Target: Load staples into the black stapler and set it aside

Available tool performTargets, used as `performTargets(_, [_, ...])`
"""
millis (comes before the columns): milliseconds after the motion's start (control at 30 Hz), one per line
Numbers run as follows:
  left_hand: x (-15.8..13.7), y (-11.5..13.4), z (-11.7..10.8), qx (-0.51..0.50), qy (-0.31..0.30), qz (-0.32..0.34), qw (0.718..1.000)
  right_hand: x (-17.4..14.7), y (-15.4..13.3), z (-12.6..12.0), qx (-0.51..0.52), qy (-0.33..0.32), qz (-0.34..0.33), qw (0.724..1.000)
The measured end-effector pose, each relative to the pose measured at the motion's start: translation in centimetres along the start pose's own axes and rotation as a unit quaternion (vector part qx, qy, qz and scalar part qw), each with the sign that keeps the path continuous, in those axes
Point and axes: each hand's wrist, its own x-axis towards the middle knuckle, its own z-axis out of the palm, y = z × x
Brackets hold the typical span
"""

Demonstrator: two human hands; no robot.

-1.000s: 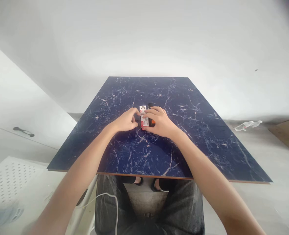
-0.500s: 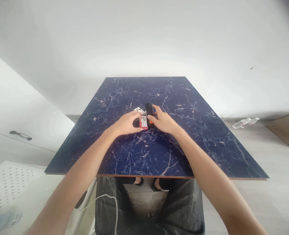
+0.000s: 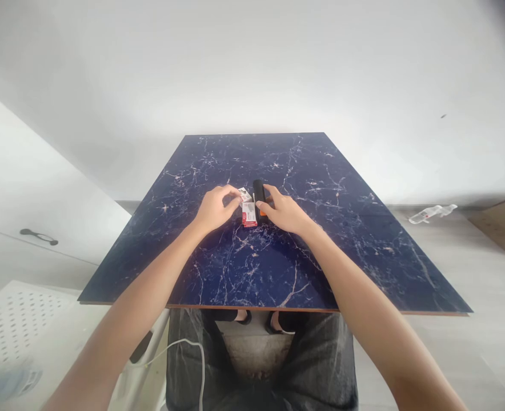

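Observation:
My left hand (image 3: 218, 209) is closed in a pinch, thumb and forefinger at the left edge of a small white packet (image 3: 245, 194) with dark print. Just below that lies a red and white small box (image 3: 249, 213), with what looks like another red-edged one under it. A black oblong object (image 3: 259, 188) with an orange patch stands or lies right beside the boxes; its exact kind cannot be made out. Around its right side my right hand (image 3: 285, 213) is closed, thumb on top and fingers on the far side.
The blue marble-patterned table (image 3: 252, 274) reaches to a white wall. At left are a white cabinet with a dark handle (image 3: 39, 236) and a white perforated surface (image 3: 16, 319). A white cable (image 3: 203, 365) hangs near my leg. Clear plastic (image 3: 432, 213) and cardboard (image 3: 501, 225) lie at right.
My left hand has come off the red and white box and moved slightly up and left to the white packet. The right hand stays on the black object.

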Motion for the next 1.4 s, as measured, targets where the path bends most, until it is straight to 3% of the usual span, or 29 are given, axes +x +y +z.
performTargets(67, [0.0,-0.1,0.2,0.0,0.045,-0.025,0.999,0.0,0.1,0.0,-0.001,0.002,-0.001,1.0])
performTargets(133, [0.0,-0.4,0.4,0.019,0.039,-0.032,0.999,0.0,0.2,0.1,-0.004,0.006,-0.003,1.0])
performTargets(300, [-0.4,-1.4,1.1,0.025,-0.15,-0.012,0.988,0.1,0.5,0.2,-0.009,0.014,-0.009,1.0])
performTargets(367, [-0.6,-1.5,1.3,0.02,-0.182,-0.008,0.983,0.1,0.5,0.2,-0.013,0.017,-0.01,1.0])
performTargets(633, [-0.4,-1.7,1.9,0.028,-0.191,-0.005,0.981,0.2,0.2,0.6,-0.039,0.057,0.008,0.998])
performTargets(800, [-0.2,-2.2,2.0,0.059,-0.201,-0.014,0.978,0.2,0.1,0.4,-0.023,0.042,0.011,0.999])
performTargets(1000, [0.1,-2.4,1.8,0.086,-0.177,0.031,0.98,0.1,0.3,0.2,0.013,0.014,0.021,1.0])
performTargets(1233, [0.1,-2.4,1.9,0.09,-0.194,0.005,0.977,0.2,0.5,0.4,0.01,0.02,0.022,0.999])
performTargets(1400, [-0.1,-2.1,2.2,0.084,-0.182,0.0,0.98,-0.4,-1.2,1.6,-0.061,0.096,0.0,0.994])
